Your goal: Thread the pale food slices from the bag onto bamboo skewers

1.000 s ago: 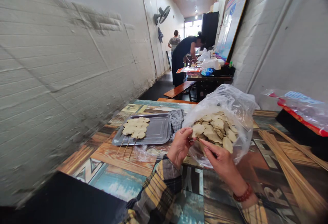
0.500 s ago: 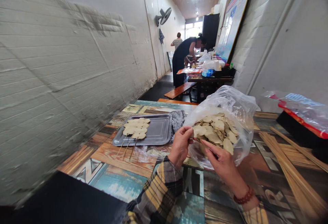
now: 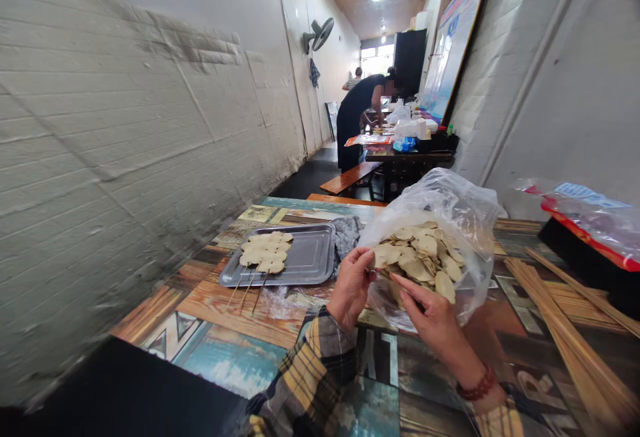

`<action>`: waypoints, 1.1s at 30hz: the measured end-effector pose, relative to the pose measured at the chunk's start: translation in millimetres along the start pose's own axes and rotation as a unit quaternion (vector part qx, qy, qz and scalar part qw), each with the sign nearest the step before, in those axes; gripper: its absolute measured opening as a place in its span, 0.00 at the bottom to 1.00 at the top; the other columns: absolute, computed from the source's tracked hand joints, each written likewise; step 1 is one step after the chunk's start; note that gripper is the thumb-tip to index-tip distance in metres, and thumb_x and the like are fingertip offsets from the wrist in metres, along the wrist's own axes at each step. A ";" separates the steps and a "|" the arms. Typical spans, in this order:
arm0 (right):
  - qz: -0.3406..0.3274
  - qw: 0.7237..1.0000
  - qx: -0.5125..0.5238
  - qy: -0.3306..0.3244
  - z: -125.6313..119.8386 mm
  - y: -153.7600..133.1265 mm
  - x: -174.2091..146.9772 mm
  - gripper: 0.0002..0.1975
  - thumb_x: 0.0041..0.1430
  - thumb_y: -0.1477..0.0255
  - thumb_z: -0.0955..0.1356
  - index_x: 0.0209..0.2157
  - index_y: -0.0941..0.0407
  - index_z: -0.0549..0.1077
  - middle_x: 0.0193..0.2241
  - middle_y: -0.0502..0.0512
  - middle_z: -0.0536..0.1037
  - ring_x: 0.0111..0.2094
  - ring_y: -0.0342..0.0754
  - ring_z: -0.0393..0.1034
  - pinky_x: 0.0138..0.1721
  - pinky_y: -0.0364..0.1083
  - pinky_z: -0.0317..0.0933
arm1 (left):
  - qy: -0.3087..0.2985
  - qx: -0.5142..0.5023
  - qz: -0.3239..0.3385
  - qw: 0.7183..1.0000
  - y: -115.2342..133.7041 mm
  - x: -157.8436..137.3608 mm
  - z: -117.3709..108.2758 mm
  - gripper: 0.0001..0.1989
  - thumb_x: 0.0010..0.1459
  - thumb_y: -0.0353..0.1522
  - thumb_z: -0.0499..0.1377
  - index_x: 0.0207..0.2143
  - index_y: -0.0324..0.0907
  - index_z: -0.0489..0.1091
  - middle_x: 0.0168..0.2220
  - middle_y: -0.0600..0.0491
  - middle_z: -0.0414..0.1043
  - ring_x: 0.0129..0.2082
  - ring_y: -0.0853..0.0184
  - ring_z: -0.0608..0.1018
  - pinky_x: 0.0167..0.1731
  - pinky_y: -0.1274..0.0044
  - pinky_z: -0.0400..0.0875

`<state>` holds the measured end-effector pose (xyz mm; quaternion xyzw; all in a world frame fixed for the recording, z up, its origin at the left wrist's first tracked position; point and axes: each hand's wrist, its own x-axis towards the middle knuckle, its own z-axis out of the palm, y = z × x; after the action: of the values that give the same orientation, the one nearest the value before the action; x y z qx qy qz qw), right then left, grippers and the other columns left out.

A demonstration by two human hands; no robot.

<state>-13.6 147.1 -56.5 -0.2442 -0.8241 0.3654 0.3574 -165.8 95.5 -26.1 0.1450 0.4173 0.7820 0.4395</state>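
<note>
An open clear plastic bag (image 3: 475, 224) full of thin, pale slices that look like potato (image 3: 420, 260) lies in front of me. At its near left edge my left hand (image 3: 354, 284) pinches one potato slice (image 3: 386, 256) between thumb and fingers. My right hand (image 3: 433, 314) is closed beside the bag, its fingertips on a thin wooden skewer, mostly hidden, that points toward the slice. To the left, a metal tray (image 3: 313, 257) holds several threaded slices (image 3: 265, 250), with three skewer ends sticking out over its near rim.
Many loose skewers (image 3: 565, 337) lie on the patterned table (image 3: 240, 357) at right, near a black container (image 3: 570, 244) with plastic packaging. A grey cloth (image 3: 347, 236) sits between tray and bag. Farther off, a person (image 3: 357, 117) bends over another table.
Both hands hold nearly the same pose at the bag. The person farthest back has shifted right, partly behind the bending person.
</note>
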 end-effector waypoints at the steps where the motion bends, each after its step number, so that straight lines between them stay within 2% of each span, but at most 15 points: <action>1: -0.002 1.000 -0.002 0.001 -0.2 -0.2 0.1 0.19 0.62 0.66 0.62 0.50 0.57 0.76 0.47 0.59 0.78 0.48 0.54 0.75 0.50 0.53 0.68 | -0.003 0.002 0.002 1.000 0.2 -0.1 0.0 0.15 0.40 0.35 0.70 0.29 0.40 0.69 0.25 0.59 0.69 0.20 0.78 0.70 0.19 0.84 0.60; 11: -0.008 1.000 -0.004 -0.002 -0.9 0.6 0.4 0.19 0.62 0.66 0.62 0.50 0.56 0.75 0.48 0.58 0.78 0.48 0.52 0.74 0.50 0.52 0.68 | -0.007 0.042 -0.007 0.999 -1.3 -0.6 1.5 0.15 0.40 0.36 0.69 0.27 0.39 0.68 0.22 0.58 0.66 0.19 0.77 0.68 0.19 0.83 0.56; 16: -0.002 1.000 0.001 0.002 -0.2 1.1 0.3 0.19 0.62 0.66 0.62 0.50 0.55 0.75 0.47 0.57 0.79 0.46 0.52 0.75 0.49 0.52 0.69 | -0.019 0.095 0.051 0.994 -3.4 0.7 1.6 0.15 0.41 0.38 0.68 0.24 0.38 0.68 0.21 0.58 0.64 0.19 0.77 0.64 0.19 0.82 0.54; 22: 0.013 1.000 0.003 0.017 -0.4 -2.2 0.9 0.18 0.61 0.66 0.63 0.48 0.54 0.77 0.46 0.57 0.79 0.46 0.54 0.75 0.49 0.54 0.69 | -0.018 0.120 0.095 0.988 -1.4 -1.2 3.0 0.15 0.42 0.39 0.68 0.26 0.39 0.69 0.22 0.58 0.64 0.21 0.77 0.63 0.21 0.81 0.54; 33: 0.020 0.999 0.024 0.005 -4.4 -8.8 1.9 0.19 0.61 0.64 0.63 0.48 0.55 0.77 0.46 0.58 0.79 0.47 0.55 0.75 0.51 0.54 0.68 | -0.029 0.164 0.118 0.979 1.0 -0.7 1.5 0.12 0.45 0.38 0.66 0.27 0.39 0.70 0.23 0.57 0.65 0.22 0.76 0.64 0.22 0.81 0.54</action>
<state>-12.7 144.9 -46.8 -0.2538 -0.8082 0.3909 0.3601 -165.1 95.5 -24.3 0.2854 0.5072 0.7448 0.3265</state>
